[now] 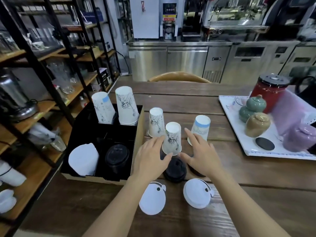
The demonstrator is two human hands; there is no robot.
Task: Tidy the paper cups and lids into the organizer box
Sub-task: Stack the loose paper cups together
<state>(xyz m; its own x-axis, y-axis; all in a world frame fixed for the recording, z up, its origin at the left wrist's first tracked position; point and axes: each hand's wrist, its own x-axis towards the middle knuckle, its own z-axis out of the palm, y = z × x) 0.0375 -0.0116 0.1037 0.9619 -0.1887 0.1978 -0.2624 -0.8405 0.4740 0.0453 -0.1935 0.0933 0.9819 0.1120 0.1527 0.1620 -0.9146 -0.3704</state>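
Note:
Three upturned paper cups stand on the wooden table: one printed cup (pixel 171 138) between my hands, another (pixel 156 122) behind it, a blue-banded one (pixel 200 128) to the right. My left hand (pixel 150 158) and my right hand (pixel 200 156) flank the near cup with fingers spread, neither gripping it. A black lid (pixel 175 170) lies just below them, a second dark lid mostly hidden under my right hand. Two white lids (pixel 152 199) (pixel 196 193) lie nearer me. The organizer box (pixel 139 127) on the left holds two cup stacks (pixel 103 108) (pixel 127 106), white lids (pixel 83 159) and black lids (pixel 117 155).
A white tray (pixel 229 120) at the right carries ceramic jars, a red canister (pixel 268 93) and a black coaster. Black-framed wooden shelves with glassware stand along the left. A chair back (pixel 179 76) sits beyond the table's far edge, steel counters behind.

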